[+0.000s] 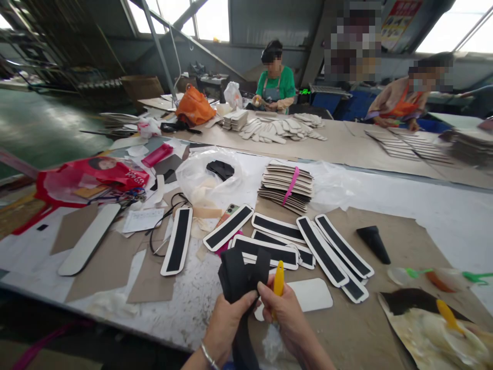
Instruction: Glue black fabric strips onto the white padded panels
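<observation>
Beyond the hand-held black strip, a clear bag holds black material.

Strip, in the left hand: plain black.
Tool handle, in the right hand: yellow.
Bangle, behind the left hand: silver.
Long pieces, beyond both hands: black centres, white borders.
Stack, farther beyond: cream and dark layers, pink band.
Bag, far left of the left hand: red, white lettering.
Table top, beside the left hand: white, dark-speckled.
</observation>
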`<state>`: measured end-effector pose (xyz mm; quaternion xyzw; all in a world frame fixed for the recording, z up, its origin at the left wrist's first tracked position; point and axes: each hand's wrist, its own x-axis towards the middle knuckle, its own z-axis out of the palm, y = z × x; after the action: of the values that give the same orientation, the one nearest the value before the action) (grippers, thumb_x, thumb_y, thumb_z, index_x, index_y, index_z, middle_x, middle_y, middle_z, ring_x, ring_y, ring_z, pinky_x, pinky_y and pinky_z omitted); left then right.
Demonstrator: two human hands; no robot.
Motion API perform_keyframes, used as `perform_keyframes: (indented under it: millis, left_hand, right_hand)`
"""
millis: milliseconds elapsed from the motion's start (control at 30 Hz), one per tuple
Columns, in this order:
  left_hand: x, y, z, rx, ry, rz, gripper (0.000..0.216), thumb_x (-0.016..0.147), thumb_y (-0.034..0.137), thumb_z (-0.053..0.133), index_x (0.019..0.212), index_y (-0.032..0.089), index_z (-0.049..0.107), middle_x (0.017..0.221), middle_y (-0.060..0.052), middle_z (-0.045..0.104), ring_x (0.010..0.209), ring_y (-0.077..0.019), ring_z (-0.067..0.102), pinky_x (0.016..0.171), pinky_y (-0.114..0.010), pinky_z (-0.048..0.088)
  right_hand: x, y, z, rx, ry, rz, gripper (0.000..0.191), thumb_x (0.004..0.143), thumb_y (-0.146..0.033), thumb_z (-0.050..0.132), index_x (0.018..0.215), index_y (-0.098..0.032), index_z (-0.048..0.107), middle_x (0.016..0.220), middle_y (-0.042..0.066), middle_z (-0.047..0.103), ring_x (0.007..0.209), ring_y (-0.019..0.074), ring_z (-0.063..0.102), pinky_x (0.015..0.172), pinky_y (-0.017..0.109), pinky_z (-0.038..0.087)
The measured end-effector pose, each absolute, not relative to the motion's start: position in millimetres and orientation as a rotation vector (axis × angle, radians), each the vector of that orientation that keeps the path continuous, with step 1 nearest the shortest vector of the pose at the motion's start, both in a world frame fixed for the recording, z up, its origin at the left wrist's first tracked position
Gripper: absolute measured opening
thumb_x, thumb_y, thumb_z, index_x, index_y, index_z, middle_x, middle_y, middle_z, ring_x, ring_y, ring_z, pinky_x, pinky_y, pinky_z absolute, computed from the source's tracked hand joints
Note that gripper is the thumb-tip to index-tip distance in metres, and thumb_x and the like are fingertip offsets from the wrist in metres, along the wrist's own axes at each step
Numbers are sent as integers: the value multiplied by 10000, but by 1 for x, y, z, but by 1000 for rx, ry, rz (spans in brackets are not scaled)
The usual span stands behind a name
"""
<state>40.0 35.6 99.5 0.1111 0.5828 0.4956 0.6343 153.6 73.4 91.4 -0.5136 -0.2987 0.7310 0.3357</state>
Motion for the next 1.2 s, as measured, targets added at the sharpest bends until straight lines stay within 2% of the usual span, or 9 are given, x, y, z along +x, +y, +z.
perform_keyframes:
  millis: [133, 300, 400, 500, 600, 700, 800, 900, 1200]
  left_hand:
    - [49, 39, 102, 239, 1333, 1173, 425, 539, 328, 774, 889, 106, 682, 772, -77, 722, 681, -193, 639, 673, -291, 498]
    - [54, 37, 96, 253, 1344, 1133, 424, 527, 348, 776, 872, 118, 688, 779, -72, 721, 721, -199, 640, 697, -283, 487]
    - [48, 32, 84, 248, 1416, 1082, 323, 600, 414, 718, 740, 125, 683, 670, -50, 693, 648, -173, 620, 656, -276, 477]
    - [41, 25, 64, 268, 1553, 1032, 292, 617, 409, 703, 579, 131, 623, 480, 17, 579, 498, -103, 523, 530, -217, 405]
    - [39, 19, 42, 283, 1645, 888, 237, 649, 347, 695, 621, 129, 608, 354, 88, 429, 360, -66, 383, 413, -207, 285]
    - [42, 16, 25, 323, 1666, 745, 219, 760, 299, 616, 620, 138, 565, 367, 118, 370, 325, -52, 326, 391, -199, 270]
    - [46, 19, 17, 389, 1653, 664, 201, 807, 275, 578, 662, 138, 558, 439, 110, 409, 359, -50, 371, 415, -198, 338]
    - [49, 24, 13, 448, 1663, 610, 186, 821, 282, 562, 713, 131, 572, 505, 85, 477, 423, -63, 451, 470, -217, 409]
    - [53, 35, 3, 513, 1765, 428, 230, 827, 321, 550, 706, 127, 580, 640, 30, 588, 571, -98, 564, 575, -265, 481]
  right_hand:
    - [154, 74, 89, -1380, -759, 1830, 498, 564, -530, 732, 686, -209, 372, 431, -109, 431, 320, 34, 349, 327, 154, 244]
    - [161, 77, 85, -1405, -786, 1777, 465, 616, -542, 688, 747, -217, 384, 398, -122, 400, 319, 47, 324, 338, 168, 245]
    - [189, 85, 88, -1448, -803, 1720, 409, 642, -505, 683, 740, -214, 413, 410, -125, 369, 349, 49, 319, 361, 171, 257]
    - [233, 89, 94, -1530, -1087, 1680, 334, 637, -446, 690, 649, -196, 469, 450, -95, 382, 401, 59, 328, 382, 188, 261]
    - [269, 81, 96, -1542, -1586, 1840, 290, 680, -381, 621, 535, -195, 453, 456, -74, 372, 433, 70, 300, 407, 204, 257]
    - [277, 67, 88, -1561, -1878, 1955, 234, 731, -320, 509, 541, -202, 440, 437, -75, 347, 418, 73, 268, 401, 202, 226]
    - [262, 63, 71, -1563, -2129, 1784, 149, 752, -247, 430, 645, -200, 520, 509, -44, 492, 466, 102, 403, 444, 194, 306]
    - [243, 70, 52, -1578, -2272, 1645, 151, 731, -172, 427, 733, -193, 577, 667, -2, 617, 618, 140, 539, 571, 207, 375]
    - [216, 98, 40, -1720, -2695, 1392, 224, 782, -311, 490, 776, -187, 676, 740, 83, 686, 697, 213, 619, 565, 248, 356]
